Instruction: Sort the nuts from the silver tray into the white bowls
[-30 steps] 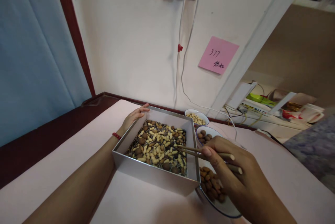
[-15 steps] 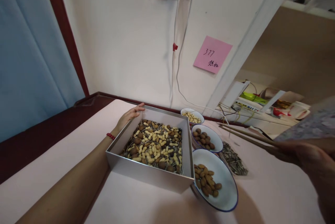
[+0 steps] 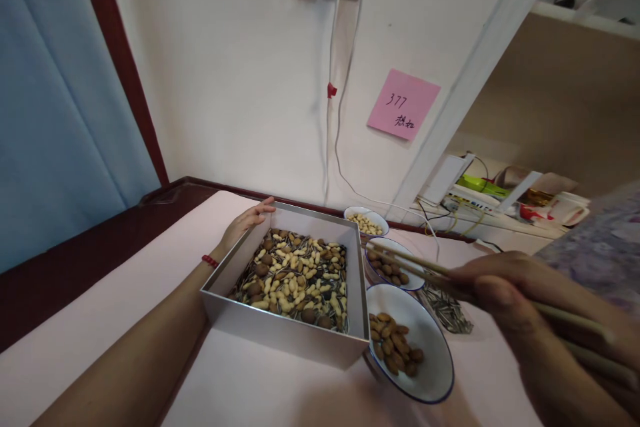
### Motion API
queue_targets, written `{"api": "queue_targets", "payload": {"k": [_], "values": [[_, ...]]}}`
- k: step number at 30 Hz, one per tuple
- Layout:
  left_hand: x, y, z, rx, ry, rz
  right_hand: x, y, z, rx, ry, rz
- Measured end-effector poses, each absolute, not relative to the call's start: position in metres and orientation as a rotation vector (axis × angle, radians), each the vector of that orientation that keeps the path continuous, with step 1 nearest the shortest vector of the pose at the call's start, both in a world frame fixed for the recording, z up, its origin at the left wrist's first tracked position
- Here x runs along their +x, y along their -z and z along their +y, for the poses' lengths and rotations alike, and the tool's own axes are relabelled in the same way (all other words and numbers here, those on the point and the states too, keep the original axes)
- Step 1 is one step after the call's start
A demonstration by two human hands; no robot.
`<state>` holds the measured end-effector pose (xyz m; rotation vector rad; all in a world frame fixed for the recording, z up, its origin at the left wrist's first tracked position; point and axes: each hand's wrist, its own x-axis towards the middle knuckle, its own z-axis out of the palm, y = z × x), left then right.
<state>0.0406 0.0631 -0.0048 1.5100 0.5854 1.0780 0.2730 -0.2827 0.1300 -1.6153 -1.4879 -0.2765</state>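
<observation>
A silvery-white open box [image 3: 280, 340] holds a mix of peanuts [image 3: 295, 287], striped sunflower seeds and round brown nuts. My left hand [image 3: 245, 224] grips its far left edge, fingers lying over the rim; the thumb is hidden. My right hand [image 3: 520, 300] is closed around a pair of wooden chopsticks [image 3: 425, 264]. Their tips are over a white bowl [image 3: 413, 270] of round brown nuts [image 3: 390, 272], right of the box; nothing shows clearly between them. Nearer me stands a larger blue-rimmed bowl [image 3: 433, 354] with almonds [image 3: 393, 344].
Behind, a small bowl [image 3: 367, 222] of pale nuts stands by the wall. Sunflower seeds [image 3: 447, 307] lie in a clear container at the right, partly behind my right hand. A white cable [image 3: 380, 197] runs down the wall. Shelves [image 3: 500, 207] with clutter are on the right.
My right hand has moved left with the chopsticks, bringing their tips from beyond the bowls to over the round brown nuts. My left hand and the box stay in place.
</observation>
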Motion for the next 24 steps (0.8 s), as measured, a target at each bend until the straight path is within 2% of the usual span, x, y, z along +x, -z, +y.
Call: {"api": "queue_targets", "payload": {"k": [7, 24], "values": [[0.039, 0.005, 0.062, 1.518, -1.066, 0.581, 0.251, -0.119, -0.248, -1.681, -0.167, -1.734], [0.038, 0.005, 0.061, 1.516, -1.048, 0.573, 0.253, -0.094, -0.221, -1.713, -0.25, -1.664]]}}
